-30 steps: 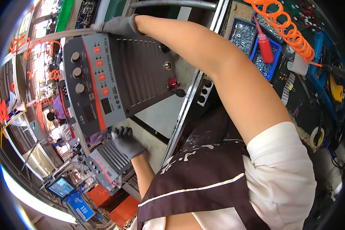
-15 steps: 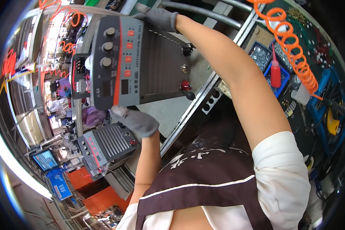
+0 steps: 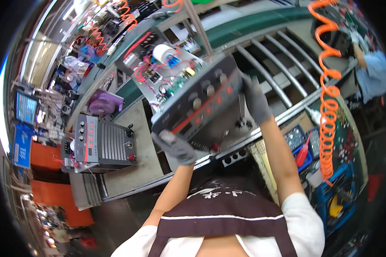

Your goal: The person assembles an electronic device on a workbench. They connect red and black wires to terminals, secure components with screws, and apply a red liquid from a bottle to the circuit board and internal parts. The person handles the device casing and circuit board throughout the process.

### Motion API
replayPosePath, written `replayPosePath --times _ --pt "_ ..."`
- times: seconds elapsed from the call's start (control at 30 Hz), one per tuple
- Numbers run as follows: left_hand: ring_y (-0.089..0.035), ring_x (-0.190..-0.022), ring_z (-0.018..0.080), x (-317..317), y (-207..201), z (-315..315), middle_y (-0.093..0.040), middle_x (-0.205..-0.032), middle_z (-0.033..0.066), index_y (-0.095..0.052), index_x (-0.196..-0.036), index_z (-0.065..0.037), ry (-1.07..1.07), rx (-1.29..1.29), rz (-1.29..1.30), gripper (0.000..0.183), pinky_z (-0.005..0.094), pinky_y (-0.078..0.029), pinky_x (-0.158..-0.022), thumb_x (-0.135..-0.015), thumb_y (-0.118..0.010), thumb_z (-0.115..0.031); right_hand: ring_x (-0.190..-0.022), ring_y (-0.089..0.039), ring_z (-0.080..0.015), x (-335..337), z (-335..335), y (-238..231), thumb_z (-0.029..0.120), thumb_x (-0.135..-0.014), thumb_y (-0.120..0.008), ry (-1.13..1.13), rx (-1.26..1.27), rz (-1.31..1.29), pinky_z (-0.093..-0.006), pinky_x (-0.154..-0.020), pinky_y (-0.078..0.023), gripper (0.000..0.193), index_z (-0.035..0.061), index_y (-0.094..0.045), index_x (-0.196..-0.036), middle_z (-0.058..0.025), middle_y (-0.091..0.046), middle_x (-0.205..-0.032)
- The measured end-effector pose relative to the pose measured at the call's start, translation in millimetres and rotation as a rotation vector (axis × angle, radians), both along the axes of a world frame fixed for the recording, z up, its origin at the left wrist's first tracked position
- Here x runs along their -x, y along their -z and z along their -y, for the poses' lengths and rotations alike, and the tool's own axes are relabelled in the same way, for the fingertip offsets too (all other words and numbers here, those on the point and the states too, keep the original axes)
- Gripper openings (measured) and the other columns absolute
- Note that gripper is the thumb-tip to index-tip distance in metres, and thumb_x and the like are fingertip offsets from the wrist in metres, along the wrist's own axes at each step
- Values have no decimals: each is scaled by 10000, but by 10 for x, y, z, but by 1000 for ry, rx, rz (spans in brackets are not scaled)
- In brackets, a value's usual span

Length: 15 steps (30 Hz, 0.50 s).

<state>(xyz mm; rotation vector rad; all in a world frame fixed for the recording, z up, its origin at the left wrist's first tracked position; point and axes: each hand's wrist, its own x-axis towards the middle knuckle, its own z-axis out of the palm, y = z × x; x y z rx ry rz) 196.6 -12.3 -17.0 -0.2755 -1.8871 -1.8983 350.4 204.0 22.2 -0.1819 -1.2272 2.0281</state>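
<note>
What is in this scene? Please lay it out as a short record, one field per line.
Left grip: gloved, at the near left corner of a dark grey unit
Right grip: gloved, at that unit's right edge
Unit's angle: tilted, knobs facing up
Second unit: similar boxy unit, to the left, touched by neither hand
Beyond: metal rollers
Right side: orange coiled hose; red bottle
Far left: lit screen
Unclear: blur hides how tightly the fingers close
</note>
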Motion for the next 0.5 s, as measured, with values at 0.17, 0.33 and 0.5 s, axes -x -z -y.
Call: replayPosePath --times 0.17,0.33,0.5 --pt "-543 -851 201 56 -551 587 -600 -987 129 -545 -1036 44 -201 230 -153 508 331 -457 -793 -1012 -286 -393 -1288 -372 -241 -567 880 69 781 -690 -554 -156 -117 123 -350 -1077 -285 1139 -67 -270 -1396 -173 -374 -1396" --pt "-582 -853 218 1032 -460 1066 -583 -984 105 -494 -1132 -23 388 -374 97 591 341 -509 -774 -928 -398 -569 -1330 -327 -288 -405 1359 -54 727 -752 -529 -496 -419 178 -371 -1091 -250 1087 -65 -213 -1427 -233 -327 -1428" --pt "-536 -803 164 1804 -509 929 -536 -898 57 -506 -1051 -36 217 -11 -34 572 343 -467 -724 -937 -364 -578 -1381 -239 -305 36 1516 25 397 -859 -568 -664 -475 140 -390 -1126 -180 817 -31 -193 -1444 -225 -268 -1461"
